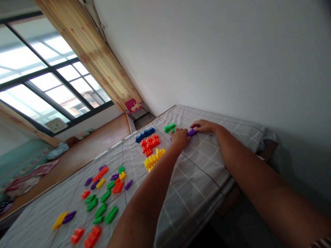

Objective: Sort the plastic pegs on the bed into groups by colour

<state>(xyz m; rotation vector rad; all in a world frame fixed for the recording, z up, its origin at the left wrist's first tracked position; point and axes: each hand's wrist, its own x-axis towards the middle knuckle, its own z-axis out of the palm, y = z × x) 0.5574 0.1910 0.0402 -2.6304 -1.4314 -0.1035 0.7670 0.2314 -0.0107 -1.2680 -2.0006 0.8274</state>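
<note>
- The short row of purple ridged plastic blocks (pixel 192 133) is partly covered by the bare left hand (pixel 180 137); joints between its pieces are too blurred to make out.
- The left hand's palm is hidden, as is any grip beneath it.
- Whether the bare right hand (pixel 203 126) pinches or merely touches the purple row cannot be told.
- The left hand also overlaps the lower end of the green ridged plastic blocks (pixel 169 127).
- The bottom edge cuts a chunky orange-red plastic block (pixel 92 237) and the grey checked cloth (pixel 181 193).
- A striped sleeve (pixel 320 243) is mostly out of view.
- The square, white-faced clock (pixel 56 125) is unreadable.
</note>
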